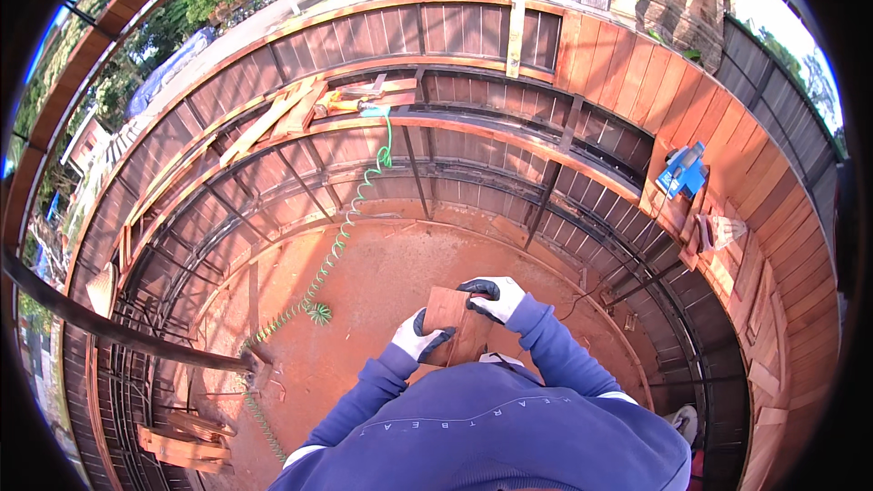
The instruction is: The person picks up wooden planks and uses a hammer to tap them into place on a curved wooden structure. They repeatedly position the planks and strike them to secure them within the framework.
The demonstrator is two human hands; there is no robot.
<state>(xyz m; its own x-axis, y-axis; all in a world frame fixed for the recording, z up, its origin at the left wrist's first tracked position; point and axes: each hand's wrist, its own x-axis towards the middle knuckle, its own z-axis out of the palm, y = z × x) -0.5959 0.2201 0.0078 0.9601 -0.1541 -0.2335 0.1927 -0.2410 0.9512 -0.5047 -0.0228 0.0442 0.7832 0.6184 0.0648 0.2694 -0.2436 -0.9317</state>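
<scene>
Down in the middle of this round wooden enclosure, I've got a short reddish board (446, 307) between two gloved hands: left hand (423, 338) gripping its left side, right hand (494, 298) pinching near the upper right corner. Upright planks (627, 64) on the right look fitted, while dark frame (482, 114) shows along the far ledge, so I'd guess partway; this board isn't fixed anywhere yet. Decent swing room ahead imo: the ledge's inner edge (509, 133) is well apart from the hands. The green coiled hose (344, 227) trails left, so I'd watch that side.
</scene>
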